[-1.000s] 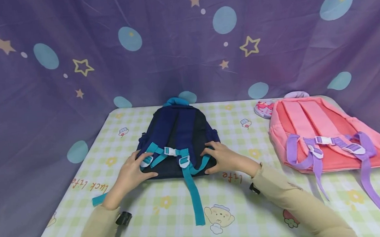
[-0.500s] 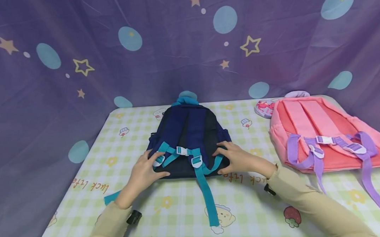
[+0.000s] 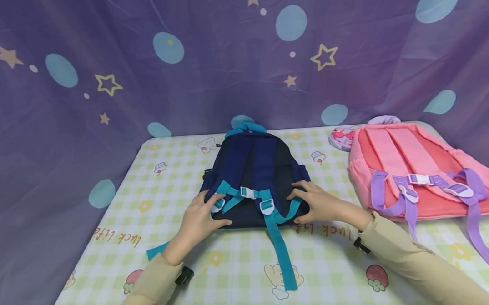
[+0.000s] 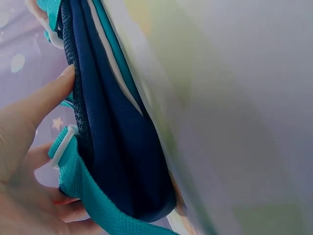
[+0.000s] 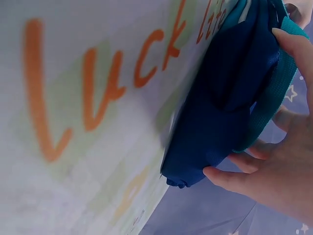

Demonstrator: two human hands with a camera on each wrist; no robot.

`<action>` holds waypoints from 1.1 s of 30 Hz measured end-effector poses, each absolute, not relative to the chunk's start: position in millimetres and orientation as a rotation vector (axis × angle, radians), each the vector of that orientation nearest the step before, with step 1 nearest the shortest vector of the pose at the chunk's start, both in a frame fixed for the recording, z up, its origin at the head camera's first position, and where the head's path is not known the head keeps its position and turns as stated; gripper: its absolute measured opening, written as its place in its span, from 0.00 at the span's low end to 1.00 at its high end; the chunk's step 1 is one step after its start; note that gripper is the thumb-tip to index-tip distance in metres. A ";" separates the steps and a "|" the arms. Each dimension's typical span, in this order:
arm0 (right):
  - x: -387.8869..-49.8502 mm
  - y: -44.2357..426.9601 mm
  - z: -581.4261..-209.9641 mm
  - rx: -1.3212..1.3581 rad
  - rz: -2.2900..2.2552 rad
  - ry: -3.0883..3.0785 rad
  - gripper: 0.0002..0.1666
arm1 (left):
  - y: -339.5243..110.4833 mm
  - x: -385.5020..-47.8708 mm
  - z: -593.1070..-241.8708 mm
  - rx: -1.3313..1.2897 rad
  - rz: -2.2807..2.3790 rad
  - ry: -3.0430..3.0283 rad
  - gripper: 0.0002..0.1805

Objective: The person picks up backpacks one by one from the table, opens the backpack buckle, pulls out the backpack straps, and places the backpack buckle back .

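"Navy backpack (image 3: 240, 157) in the middle of the bench (image 3: 233, 280), what's the status? Done or not?"

"Mostly, I'd say. It's lying back panel up, carry handle (image 3: 245, 129) at the far end, and the white chest buckle (image 3: 247, 193) looks clipped. The pink backpack (image 3: 414, 154) over on the right lies the same way up, nobody touching it."

"And the hands?"

"Both on the navy one. Left hand (image 3: 199, 220) is around the near left corner, thumb and fingers well spread, thumb pressed on the near edge. Right hand (image 3: 318, 204) does likewise at the near right corner. So a wide hold, not a tight fist."

"Anything left, then?"

"Letting go, for one: that's not done yet. Also the teal strap tail (image 3: 281, 251) dangles toward the near side, and another bit pokes out left past the wrist, so tidying is undone if anyone cares. Can't tell whether this is its final spot, it's well apart from the pink one."
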State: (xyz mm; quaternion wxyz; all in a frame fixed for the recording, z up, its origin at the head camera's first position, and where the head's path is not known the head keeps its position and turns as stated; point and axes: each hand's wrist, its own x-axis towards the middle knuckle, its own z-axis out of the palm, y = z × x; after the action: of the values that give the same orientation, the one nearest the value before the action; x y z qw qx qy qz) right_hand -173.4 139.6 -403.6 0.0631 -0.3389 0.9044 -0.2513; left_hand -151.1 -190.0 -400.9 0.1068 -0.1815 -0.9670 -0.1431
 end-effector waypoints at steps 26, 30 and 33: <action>-160.9 193.0 -403.3 -0.936 -0.795 2.773 0.27 | -133.4 -148.2 -401.6 -0.686 -0.285 -2.761 0.37; -160.1 200.2 -400.9 -0.932 -0.789 2.779 0.27 | -126.0 -147.6 -403.2 -0.717 -0.265 -2.715 0.37; -159.7 206.0 -399.6 -0.934 -0.814 2.770 0.27 | -120.2 -148.3 -405.8 -0.737 -0.230 -2.674 0.37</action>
State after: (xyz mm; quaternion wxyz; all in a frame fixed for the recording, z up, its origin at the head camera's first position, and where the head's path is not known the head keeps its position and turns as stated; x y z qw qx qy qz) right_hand -159.7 206.0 -399.6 0.0536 -0.3073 0.9115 -0.2680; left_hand -148.3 -120.2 -405.8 0.1783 -0.2606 -0.9454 -0.0812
